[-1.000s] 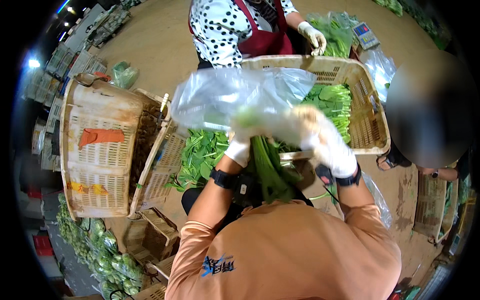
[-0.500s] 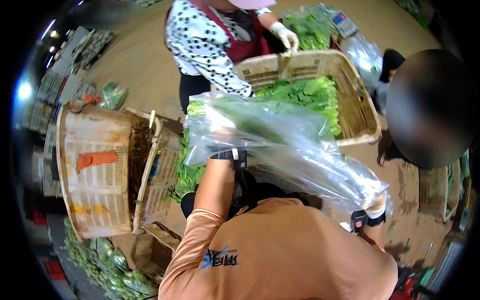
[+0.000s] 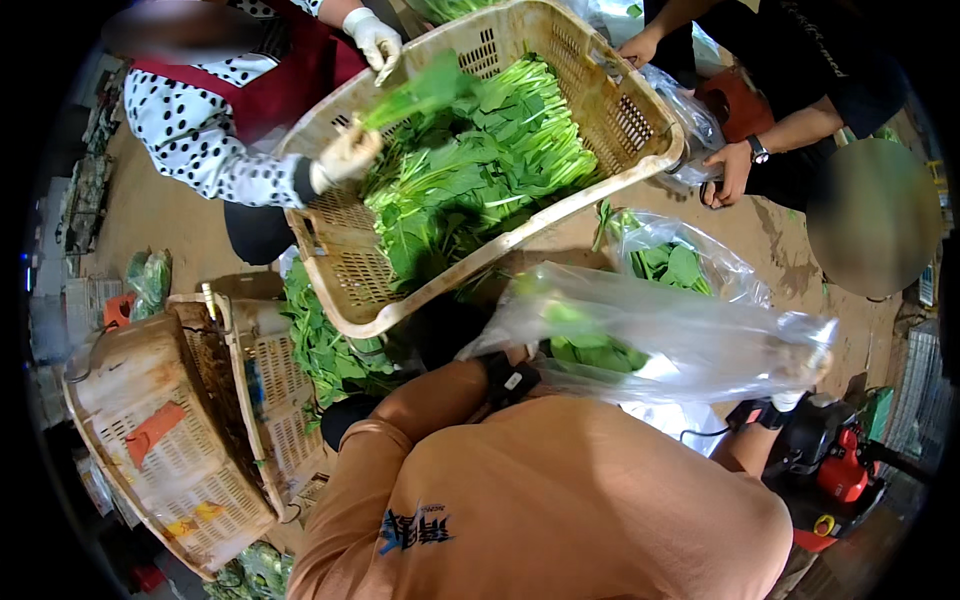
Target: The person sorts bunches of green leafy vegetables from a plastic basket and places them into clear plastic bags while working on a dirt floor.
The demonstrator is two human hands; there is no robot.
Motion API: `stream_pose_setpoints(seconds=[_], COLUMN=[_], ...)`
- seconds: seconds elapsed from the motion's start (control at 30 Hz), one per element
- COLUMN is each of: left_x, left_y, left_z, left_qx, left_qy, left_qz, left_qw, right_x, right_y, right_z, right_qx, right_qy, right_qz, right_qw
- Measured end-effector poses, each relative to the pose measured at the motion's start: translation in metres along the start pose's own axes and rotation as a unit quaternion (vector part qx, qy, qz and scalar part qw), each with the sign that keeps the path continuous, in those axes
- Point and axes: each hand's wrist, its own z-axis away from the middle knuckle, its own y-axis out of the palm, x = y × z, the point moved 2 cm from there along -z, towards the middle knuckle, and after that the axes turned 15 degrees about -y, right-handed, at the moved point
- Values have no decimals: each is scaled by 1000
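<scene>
A long clear plastic bag stretches in front of my chest, with leafy greens showing through its left part. My right hand, in a pale glove, is closed on the bag's right end. At the bag's left end is my left hand, blurred behind the film beside the greens; its fingers cannot be made out. A black band with a small device circles my left wrist. Just beyond the bag, a second clear bag holds more greens.
Ahead stands a large beige crate of bundled greens. A gloved co-worker at its left lifts a bunch; another person's hand is at its right. Empty-looking tipped crates lie left, beside loose greens. A red-black machine sits right.
My view has turned, and the large crate and co-worker appear farther left. The bag has swung lower and right. The co-worker now holds up a bunch of greens.
</scene>
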Motion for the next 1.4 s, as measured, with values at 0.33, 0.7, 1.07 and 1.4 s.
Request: stream_pose_setpoints(seconds=[0.33, 0.7, 1.07, 1.4], left_x=[-2, -67, -123, -111], left_y=[-58, -41, -195, -202], left_z=[-154, 117, 200, 166], left_qx=[-95, 331, -492, -537], left_qy=[84, 131, 520, 452], left_qz=[-255, -442, -366, -307], left_qw=[958, 823, 595, 642], right_x=[-216, -174, -420, -602], right_y=[40, 133, 436, 437], right_z=[14, -71, -84, 149], right_qx=[122, 383, 838, 908], right_qy=[375, 116, 90, -32], right_qz=[214, 701, 283, 411], right_qw=[894, 591, 457, 74])
